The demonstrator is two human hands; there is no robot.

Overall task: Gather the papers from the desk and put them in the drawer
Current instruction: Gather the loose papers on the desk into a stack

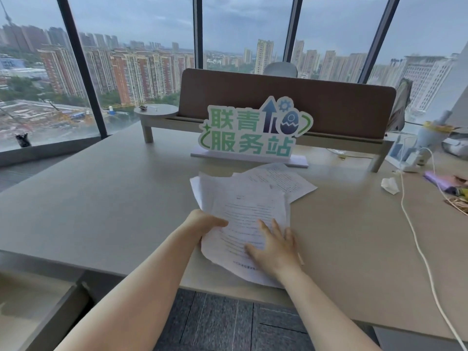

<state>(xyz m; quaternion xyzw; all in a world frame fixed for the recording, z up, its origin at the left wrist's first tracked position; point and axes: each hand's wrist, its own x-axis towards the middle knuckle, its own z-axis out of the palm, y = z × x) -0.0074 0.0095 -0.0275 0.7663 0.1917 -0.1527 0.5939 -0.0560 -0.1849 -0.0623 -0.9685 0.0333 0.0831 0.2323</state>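
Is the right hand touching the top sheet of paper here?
Touching. The head view shows the right hand lying flat, palm down, on the top sheet, fingers spread over its print, while the left hand grips the sheet's left edge.

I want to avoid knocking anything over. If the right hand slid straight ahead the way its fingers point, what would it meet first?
Likely only more paper: the right hand lies flat on the top sheet, fingers pointing away and slightly left. Beyond the sheets stands the green sign, though depth is uncertain.
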